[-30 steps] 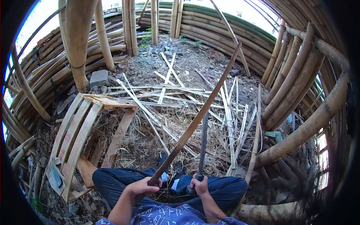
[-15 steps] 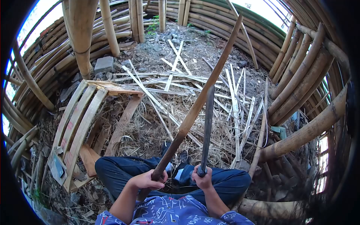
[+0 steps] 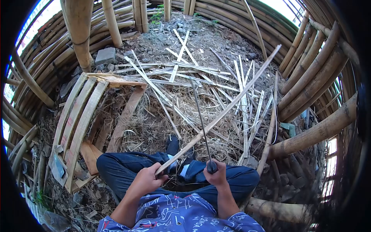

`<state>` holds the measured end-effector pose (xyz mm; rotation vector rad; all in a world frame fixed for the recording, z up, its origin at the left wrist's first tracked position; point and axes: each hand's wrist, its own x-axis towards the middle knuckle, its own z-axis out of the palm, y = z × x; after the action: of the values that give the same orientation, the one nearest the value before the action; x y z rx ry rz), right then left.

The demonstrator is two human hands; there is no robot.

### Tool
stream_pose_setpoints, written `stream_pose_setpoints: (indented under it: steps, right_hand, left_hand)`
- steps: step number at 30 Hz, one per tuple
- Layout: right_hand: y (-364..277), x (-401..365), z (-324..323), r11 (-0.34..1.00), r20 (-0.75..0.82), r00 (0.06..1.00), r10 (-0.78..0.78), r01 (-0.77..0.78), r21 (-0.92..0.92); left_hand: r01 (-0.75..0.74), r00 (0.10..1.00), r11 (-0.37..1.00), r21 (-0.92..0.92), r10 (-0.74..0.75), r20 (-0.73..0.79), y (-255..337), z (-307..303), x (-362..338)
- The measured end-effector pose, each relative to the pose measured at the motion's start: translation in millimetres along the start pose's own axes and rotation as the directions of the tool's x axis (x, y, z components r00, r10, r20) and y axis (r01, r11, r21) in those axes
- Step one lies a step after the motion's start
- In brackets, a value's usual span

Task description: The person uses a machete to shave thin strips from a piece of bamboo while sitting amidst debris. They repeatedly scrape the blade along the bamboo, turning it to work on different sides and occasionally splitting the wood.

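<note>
My left hand [image 3: 148,179] is wrapped round the lower end of a long bamboo strip [image 3: 239,99]. The strip slants up and away to the right, its pale narrow side showing. In my right hand [image 3: 217,176] is the dark handle of a long knife [image 3: 198,106], its thin blade seen nearly edge-on and pointing forward and slightly left. Blade and strip cross in this view, just ahead of my right hand. Both hands are over my crossed legs [image 3: 123,170] in blue jeans.
Thin split bamboo strips [image 3: 244,112] lie scattered on the ground ahead among curly shavings [image 3: 150,120]. A slatted wooden crate [image 3: 79,123] stands at left. Grey block [image 3: 105,56] lies behind it. Bamboo poles [image 3: 315,131] surround the spot, one thick pole reaching in from the right.
The bamboo strip has swung down to the right and turned from its broad brown face to its pale side. The knife has rotated edge-on, its tip shifting left.
</note>
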<state>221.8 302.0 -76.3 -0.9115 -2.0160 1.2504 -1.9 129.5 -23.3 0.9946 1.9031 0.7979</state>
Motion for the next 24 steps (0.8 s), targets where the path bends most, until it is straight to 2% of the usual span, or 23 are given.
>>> stream_pose_setpoints:
  steps: [2,4,6,8,15,17,19,21,24]
  right_hand:
    - [-2.0,1.2,-2.5,0.997,-0.013,1.0,0.013,-0.013,-0.07]
    - [-8.3,4.7,-5.6,0.964,-0.073,0.992,-0.107,0.085,-0.253]
    - [-11.4,7.6,-11.1,0.952,-0.09,0.993,-0.08,0.049,-0.303]
    - [-18.9,11.8,-17.9,0.9,-0.108,0.98,-0.165,0.105,-0.422]
    - [-16.9,15.1,-28.8,0.832,-0.134,0.944,-0.302,0.192,-0.52]
    - [-16.4,15.5,-30.9,0.836,-0.127,0.944,-0.305,0.201,-0.511]
    - [-16.2,16.8,-31.0,0.838,-0.114,0.943,-0.314,0.218,-0.501]
    - [-16.0,16.4,-27.7,0.847,-0.122,0.911,-0.394,0.309,-0.432]
    - [-12.7,11.1,-19.2,0.882,-0.106,0.928,-0.357,0.298,-0.364]
  left_hand:
    - [0.018,1.0,0.999,0.032,-0.018,0.018,5.6,-0.1,-2.4]
    - [-0.004,1.0,0.985,0.171,0.008,-0.026,10.3,1.4,-4.6]
    - [-0.036,0.998,0.98,0.198,0.047,-0.051,14.2,1.0,-8.1]
    - [-0.072,0.993,0.973,0.221,0.091,-0.078,17.0,1.5,-10.2]
    - [-0.111,0.97,0.971,0.213,0.152,-0.191,21.6,3.6,-15.9]
    - [0.002,0.982,0.985,0.173,0.031,-0.187,33.9,-0.1,-18.2]
    - [0.027,0.98,0.981,0.194,0.013,-0.198,30.9,1.2,-15.7]
    - [0.06,0.977,0.976,0.209,-0.014,-0.212,24.9,2.9,-13.0]
    - [0.126,0.949,0.95,0.284,-0.032,-0.314,1.3,6.6,-14.2]
